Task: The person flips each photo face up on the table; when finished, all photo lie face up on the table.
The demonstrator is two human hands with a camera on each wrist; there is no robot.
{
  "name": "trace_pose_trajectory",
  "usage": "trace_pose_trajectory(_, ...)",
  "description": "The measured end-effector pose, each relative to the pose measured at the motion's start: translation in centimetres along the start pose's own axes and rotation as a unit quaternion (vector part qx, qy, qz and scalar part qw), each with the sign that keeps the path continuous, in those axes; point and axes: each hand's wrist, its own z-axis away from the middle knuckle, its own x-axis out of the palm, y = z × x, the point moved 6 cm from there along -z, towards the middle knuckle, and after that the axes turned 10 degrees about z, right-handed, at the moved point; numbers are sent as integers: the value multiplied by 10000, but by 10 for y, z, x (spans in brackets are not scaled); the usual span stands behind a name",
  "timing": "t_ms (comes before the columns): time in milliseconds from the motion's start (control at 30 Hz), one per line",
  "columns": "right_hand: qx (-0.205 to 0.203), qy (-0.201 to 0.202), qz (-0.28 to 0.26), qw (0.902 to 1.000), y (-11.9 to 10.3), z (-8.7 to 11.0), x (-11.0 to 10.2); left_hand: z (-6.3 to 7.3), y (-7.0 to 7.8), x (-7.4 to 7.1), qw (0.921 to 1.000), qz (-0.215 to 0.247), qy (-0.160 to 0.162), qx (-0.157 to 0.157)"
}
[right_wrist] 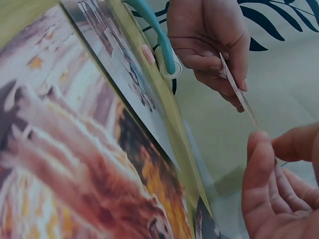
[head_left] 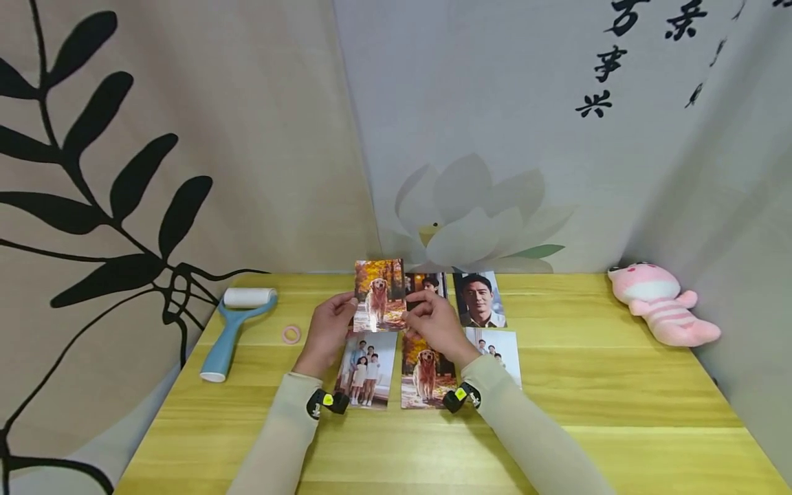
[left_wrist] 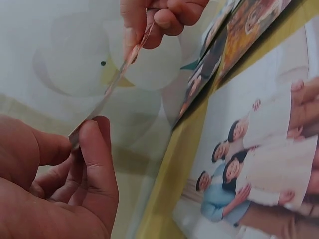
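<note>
Between my two hands is a photo of a golden dog among autumn leaves (head_left: pixel 379 292), raised above the table and facing me. My left hand (head_left: pixel 326 331) pinches its left edge between thumb and fingers; the left wrist view shows the photo (left_wrist: pixel 107 94) almost edge-on. At the opposite edge, my right hand (head_left: pixel 441 328) pinches it the same way. Below lie a family photo (head_left: pixel 370 371) on the left and a second dog photo (head_left: pixel 425 378), partly covered by my right hand. Behind that hand a man's portrait (head_left: pixel 432 280) is mostly hidden.
Another man's portrait (head_left: pixel 480 300) lies at the back, with a second family photo (head_left: pixel 504 350) in front of it, partly hidden by my right wrist. A blue-handled lint roller (head_left: pixel 229 337) and a pink ring (head_left: pixel 291 335) are to the left. A pink plush toy (head_left: pixel 665 302) lies far right.
</note>
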Motion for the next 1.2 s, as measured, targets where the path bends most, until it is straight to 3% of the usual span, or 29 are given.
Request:
trace_pose_trajectory(233, 48, 147, -29, 9999, 2, -8, 6, -4, -4, -7, 9997, 83, 47, -233)
trace_pose_trajectory(400, 236, 19, -108, 9997, 9, -13, 13, -6, -7, -13, 9993, -47, 130, -342)
trace_pose_trajectory(567, 384, -100, 3, 9992, 15, -15, 20, -10, -9, -18, 9989, -152, 288, -323)
trace_pose_trajectory(900, 432, -33, 976, 9943, 18, -19, 24, -19, -20, -22, 9977, -348, 504, -280)
trace_pose_trajectory(1200, 616, -198, 871, 9941, 18, -17, 27, -23, -24, -26, 9952, -738, 637, -119)
